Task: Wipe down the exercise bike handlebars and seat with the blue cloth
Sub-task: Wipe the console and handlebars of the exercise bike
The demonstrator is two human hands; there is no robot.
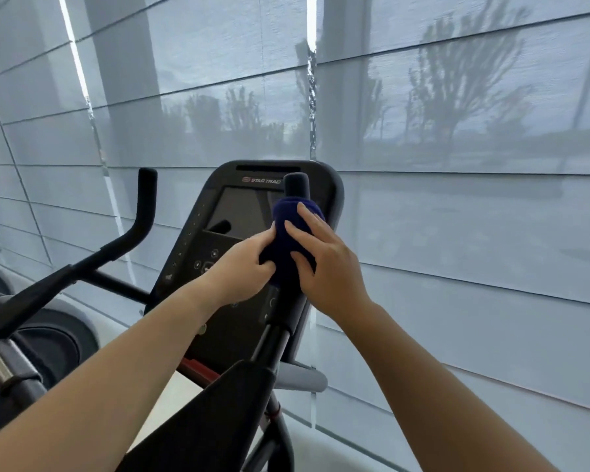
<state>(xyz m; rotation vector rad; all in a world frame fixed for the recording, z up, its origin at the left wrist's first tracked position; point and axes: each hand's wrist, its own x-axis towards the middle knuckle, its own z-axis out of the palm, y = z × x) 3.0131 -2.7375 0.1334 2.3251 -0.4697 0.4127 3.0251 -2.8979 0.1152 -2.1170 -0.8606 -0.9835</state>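
Wiping of the handlebars looks under way: left of the console (239, 216) the left handlebar (143, 206) stands free, while in front of the console the left hand (242, 264) pinches the blue cloth (286, 240) and the right hand (324, 264) curls over it, wrapping the right handlebar (297, 185), so sliding the cloth along that bar probably comes next.

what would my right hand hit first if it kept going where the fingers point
The right hand grips the blue cloth on the handlebar; its fingers point up-left, so beyond that probably the console screen, though depth is unclear.
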